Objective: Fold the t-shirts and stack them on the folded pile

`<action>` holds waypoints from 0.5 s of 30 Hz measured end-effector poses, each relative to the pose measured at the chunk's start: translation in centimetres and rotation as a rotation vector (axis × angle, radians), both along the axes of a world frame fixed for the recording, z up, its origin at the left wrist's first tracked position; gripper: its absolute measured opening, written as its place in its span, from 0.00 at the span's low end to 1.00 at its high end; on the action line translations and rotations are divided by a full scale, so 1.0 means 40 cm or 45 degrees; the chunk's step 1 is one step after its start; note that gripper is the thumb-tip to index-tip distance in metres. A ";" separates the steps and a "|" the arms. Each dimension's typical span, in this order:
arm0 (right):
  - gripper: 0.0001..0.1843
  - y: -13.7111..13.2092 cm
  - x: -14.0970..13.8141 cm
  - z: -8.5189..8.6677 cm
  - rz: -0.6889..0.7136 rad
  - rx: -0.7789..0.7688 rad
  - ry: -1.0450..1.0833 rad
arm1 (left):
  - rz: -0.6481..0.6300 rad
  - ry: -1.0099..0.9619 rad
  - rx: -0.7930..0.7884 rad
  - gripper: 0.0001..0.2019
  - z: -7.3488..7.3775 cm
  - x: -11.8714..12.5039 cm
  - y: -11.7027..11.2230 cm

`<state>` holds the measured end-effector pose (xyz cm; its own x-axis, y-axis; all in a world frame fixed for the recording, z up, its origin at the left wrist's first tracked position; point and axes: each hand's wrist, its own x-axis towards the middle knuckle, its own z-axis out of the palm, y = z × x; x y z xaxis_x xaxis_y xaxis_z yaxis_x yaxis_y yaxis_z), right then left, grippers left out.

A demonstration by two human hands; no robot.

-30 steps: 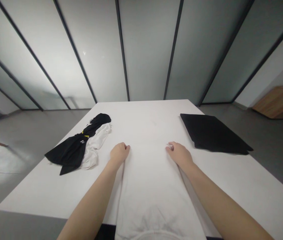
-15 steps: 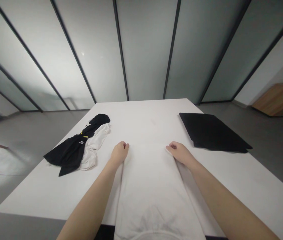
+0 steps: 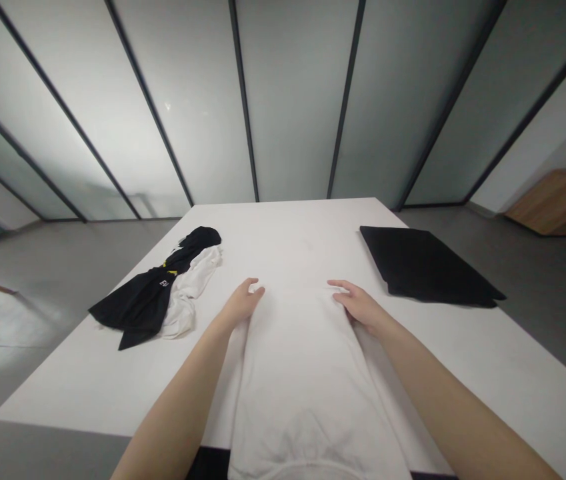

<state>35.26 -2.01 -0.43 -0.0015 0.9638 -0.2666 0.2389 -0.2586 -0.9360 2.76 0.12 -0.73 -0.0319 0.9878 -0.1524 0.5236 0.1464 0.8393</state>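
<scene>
A white garment lies lengthwise on the white table, running from the near edge out to my hands. My left hand rests at the garment's far left corner with its fingers stretched out. My right hand rests at the far right corner, fingers extended and flat on the cloth. Neither hand grips anything.
A loose heap of black clothing over a white piece lies at the left of the table. A folded black garment lies flat at the right. Glass panels stand behind the table, and a wooden cabinet is at far right.
Both hands were closed on the garment's far corners; now their fingers have opened and lie flat on the cloth.
</scene>
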 end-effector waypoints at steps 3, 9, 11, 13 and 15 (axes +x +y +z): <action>0.32 0.005 0.000 -0.014 -0.010 0.054 0.003 | -0.006 -0.030 0.057 0.27 -0.005 0.006 -0.002; 0.37 0.006 -0.006 -0.025 -0.026 0.032 0.057 | 0.157 -0.209 -0.027 0.30 -0.012 0.020 0.000; 0.38 0.010 -0.008 -0.027 -0.037 -0.009 0.111 | 0.206 -0.347 -0.096 0.32 -0.013 0.025 0.003; 0.38 0.014 -0.009 -0.030 -0.064 -0.041 0.179 | 0.247 -0.467 -0.141 0.33 -0.015 0.027 0.006; 0.38 0.018 -0.009 -0.035 -0.109 -0.065 0.252 | 0.276 -0.525 -0.155 0.33 -0.021 0.027 0.010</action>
